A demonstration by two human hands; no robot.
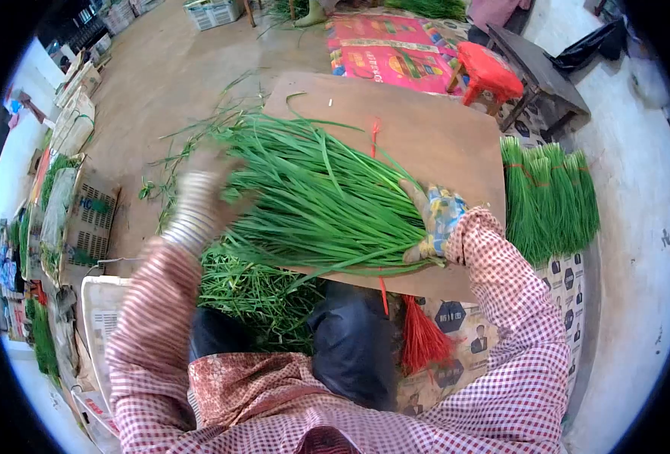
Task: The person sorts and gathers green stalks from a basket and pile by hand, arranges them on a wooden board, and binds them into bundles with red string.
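Observation:
A large loose bunch of Chinese chives [327, 197] lies across a brown board, its leaf tips fanned out to the left. My right hand [435, 219], in a blue, yellow and white patterned glove, is closed around the stem end at the right. Beside the leaf tips is my left hand [217, 174], smeared by motion, so its fingers cannot be made out. A red tie [375, 136] sticks out above the bunch on the board, and a red strip [384, 295] hangs below it at the board's near edge.
The brown board [456, 159] spans my lap. Loose chive leaves [263, 295] are heaped below it, near a bundle of red ties [422, 337]. Tied chive bundles [550, 197] stand at right. A red stool [485, 76], dark bench [539, 76] and plastic crates [93, 219] surround me.

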